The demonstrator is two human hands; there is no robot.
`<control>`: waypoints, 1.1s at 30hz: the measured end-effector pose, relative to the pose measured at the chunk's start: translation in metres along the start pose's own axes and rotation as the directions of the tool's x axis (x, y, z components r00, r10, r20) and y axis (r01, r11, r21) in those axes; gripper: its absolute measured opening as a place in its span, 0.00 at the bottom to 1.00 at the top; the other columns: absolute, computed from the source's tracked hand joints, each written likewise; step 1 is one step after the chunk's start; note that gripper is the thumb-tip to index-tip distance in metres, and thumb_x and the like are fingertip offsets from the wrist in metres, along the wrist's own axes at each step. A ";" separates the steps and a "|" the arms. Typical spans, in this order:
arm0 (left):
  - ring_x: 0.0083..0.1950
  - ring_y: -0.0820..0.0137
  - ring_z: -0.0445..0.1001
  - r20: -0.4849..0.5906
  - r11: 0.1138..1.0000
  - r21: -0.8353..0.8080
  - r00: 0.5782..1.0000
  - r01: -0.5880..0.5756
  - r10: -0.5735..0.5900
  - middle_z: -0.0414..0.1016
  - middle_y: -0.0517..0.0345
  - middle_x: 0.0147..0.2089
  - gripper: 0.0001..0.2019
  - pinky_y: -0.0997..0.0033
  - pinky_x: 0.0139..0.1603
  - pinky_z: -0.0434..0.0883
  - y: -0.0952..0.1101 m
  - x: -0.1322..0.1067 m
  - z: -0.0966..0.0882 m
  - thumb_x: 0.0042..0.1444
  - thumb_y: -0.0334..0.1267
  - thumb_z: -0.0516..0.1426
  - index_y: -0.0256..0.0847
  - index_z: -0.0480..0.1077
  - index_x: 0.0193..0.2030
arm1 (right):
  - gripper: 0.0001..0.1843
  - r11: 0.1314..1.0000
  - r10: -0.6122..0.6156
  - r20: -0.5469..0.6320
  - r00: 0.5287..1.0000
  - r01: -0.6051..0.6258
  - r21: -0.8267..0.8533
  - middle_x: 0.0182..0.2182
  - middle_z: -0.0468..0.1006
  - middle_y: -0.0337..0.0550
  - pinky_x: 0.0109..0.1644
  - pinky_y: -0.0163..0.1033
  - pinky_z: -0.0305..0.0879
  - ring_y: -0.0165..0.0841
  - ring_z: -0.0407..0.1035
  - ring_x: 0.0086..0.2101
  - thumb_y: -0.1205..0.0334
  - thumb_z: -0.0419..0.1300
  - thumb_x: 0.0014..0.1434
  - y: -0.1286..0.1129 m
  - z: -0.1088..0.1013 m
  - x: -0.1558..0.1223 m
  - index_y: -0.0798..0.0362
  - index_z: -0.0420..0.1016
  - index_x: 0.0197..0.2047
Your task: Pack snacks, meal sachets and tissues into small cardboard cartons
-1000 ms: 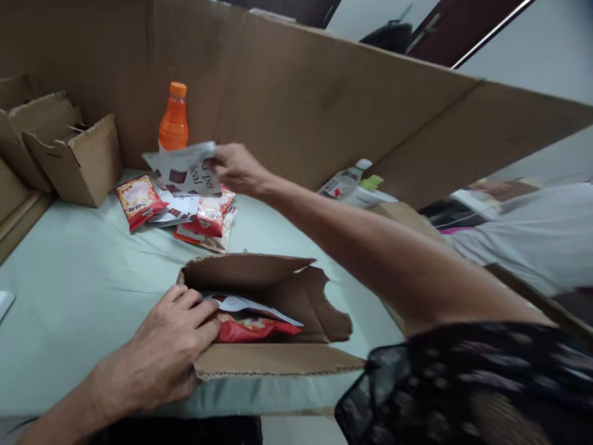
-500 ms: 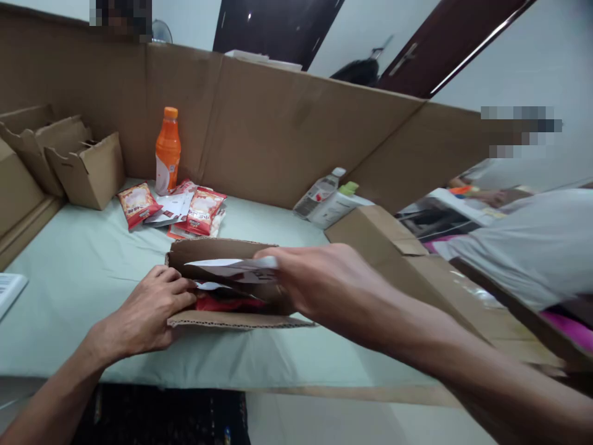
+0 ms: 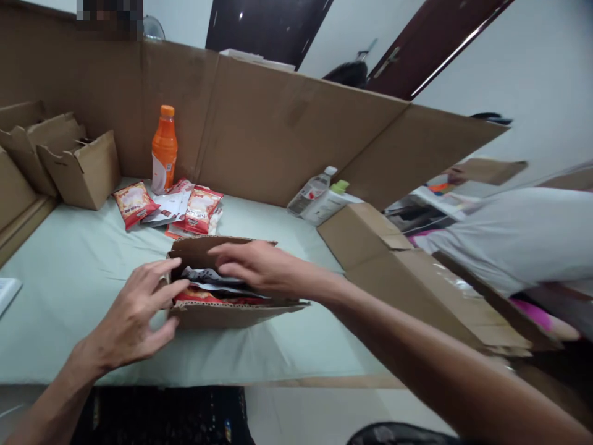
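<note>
Left hand [image 3: 132,312] splayed beside carton [image 3: 222,316], right hand [image 3: 266,266] outstretched over its opening, both empty

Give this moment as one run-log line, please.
left hand: open, at carton; right hand: open, over carton; inside: red packet, white packaging; orange bottle: upright behind

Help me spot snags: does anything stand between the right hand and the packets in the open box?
Nothing visible does: the right hand is over the open top of the box, and the packets show inside, just below it.
</note>
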State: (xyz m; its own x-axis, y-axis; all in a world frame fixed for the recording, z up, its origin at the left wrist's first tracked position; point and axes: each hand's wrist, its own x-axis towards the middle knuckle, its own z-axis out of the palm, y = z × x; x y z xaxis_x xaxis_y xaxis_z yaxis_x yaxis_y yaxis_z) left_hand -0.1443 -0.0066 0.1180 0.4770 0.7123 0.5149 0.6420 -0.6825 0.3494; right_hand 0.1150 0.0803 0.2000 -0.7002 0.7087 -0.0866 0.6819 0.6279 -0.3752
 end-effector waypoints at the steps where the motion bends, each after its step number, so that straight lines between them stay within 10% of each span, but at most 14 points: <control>1: 0.69 0.52 0.67 -0.066 0.999 -0.007 0.997 0.037 -0.038 0.64 0.44 0.70 0.24 0.50 0.67 0.71 -0.001 -0.008 0.001 0.62 0.30 0.57 0.45 0.67 0.65 | 0.17 0.997 0.032 -0.150 0.988 -0.020 0.081 0.45 0.86 0.46 0.48 0.41 0.74 0.39 0.80 0.44 0.55 0.55 0.70 0.006 -0.007 -0.019 0.49 0.81 0.55; 6: 0.58 0.59 0.75 -0.258 0.978 -0.059 0.943 0.202 -0.211 0.71 0.50 0.58 0.26 0.59 0.58 0.77 -0.006 -0.034 0.016 0.65 0.34 0.59 0.48 0.62 0.68 | 0.17 0.954 0.293 -0.462 0.837 -0.223 0.201 0.31 0.85 0.45 0.33 0.41 0.73 0.38 0.78 0.30 0.47 0.58 0.66 0.043 -0.008 -0.089 0.48 0.83 0.39; 14: 0.54 0.66 0.77 -0.392 0.880 -0.417 0.828 0.228 -0.401 0.71 0.53 0.59 0.31 0.63 0.57 0.79 0.009 -0.021 0.030 0.65 0.31 0.59 0.56 0.59 0.73 | 0.26 0.889 0.189 -0.129 0.974 -0.114 0.444 0.38 0.85 0.48 0.41 0.41 0.73 0.37 0.78 0.36 0.42 0.53 0.69 0.061 0.029 -0.072 0.54 0.85 0.45; 17: 0.56 0.65 0.78 -0.263 0.839 -0.504 0.889 0.205 -0.375 0.73 0.52 0.59 0.34 0.59 0.60 0.79 0.017 -0.016 0.022 0.65 0.30 0.57 0.57 0.54 0.75 | 0.34 0.858 0.153 -0.102 0.983 -0.081 0.507 0.39 0.85 0.50 0.42 0.41 0.73 0.38 0.78 0.38 0.35 0.49 0.70 0.066 0.031 -0.074 0.55 0.85 0.43; 21: 0.59 0.58 0.77 -0.084 0.908 -0.343 0.955 0.240 -0.284 0.77 0.49 0.58 0.39 0.49 0.64 0.75 0.023 -0.008 0.015 0.63 0.35 0.58 0.52 0.49 0.78 | 0.38 0.841 0.080 -0.127 0.989 0.002 0.541 0.44 0.85 0.51 0.49 0.45 0.75 0.40 0.79 0.43 0.31 0.44 0.71 0.073 0.028 -0.087 0.53 0.84 0.52; 26: 0.50 0.65 0.81 -0.229 0.960 -0.135 0.935 0.245 -0.271 0.78 0.56 0.51 0.29 0.61 0.56 0.80 0.030 0.008 0.025 0.68 0.33 0.56 0.54 0.57 0.73 | 0.29 0.927 0.029 -0.149 0.988 0.029 0.374 0.55 0.82 0.51 0.50 0.48 0.77 0.45 0.78 0.50 0.39 0.60 0.66 0.072 0.033 -0.099 0.47 0.79 0.61; 29: 0.61 0.59 0.75 -0.324 0.969 0.006 0.917 0.247 -0.231 0.71 0.50 0.61 0.28 0.54 0.63 0.77 0.032 0.015 0.032 0.67 0.32 0.58 0.51 0.60 0.72 | 0.21 0.964 0.085 -0.211 0.974 -0.027 0.266 0.54 0.83 0.49 0.39 0.41 0.78 0.41 0.80 0.44 0.53 0.59 0.67 0.069 0.041 -0.095 0.45 0.78 0.61; 33: 0.77 0.46 0.56 -0.299 0.962 0.116 0.933 0.245 -0.202 0.48 0.42 0.78 0.34 0.40 0.71 0.67 0.025 0.022 0.034 0.66 0.34 0.58 0.50 0.53 0.76 | 0.26 1.000 -0.015 -0.535 0.845 0.013 -0.006 0.63 0.75 0.55 0.56 0.54 0.76 0.50 0.74 0.58 0.55 0.60 0.67 0.073 0.045 -0.076 0.48 0.73 0.66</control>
State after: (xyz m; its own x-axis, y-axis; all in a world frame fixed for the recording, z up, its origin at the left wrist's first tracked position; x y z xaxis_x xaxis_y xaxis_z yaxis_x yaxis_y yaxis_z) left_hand -0.0976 -0.0027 0.1115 0.1357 0.7530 0.6439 0.8046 -0.4630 0.3719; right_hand 0.2088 0.0576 0.1373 -0.4883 0.7615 0.4263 0.6737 0.6394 -0.3704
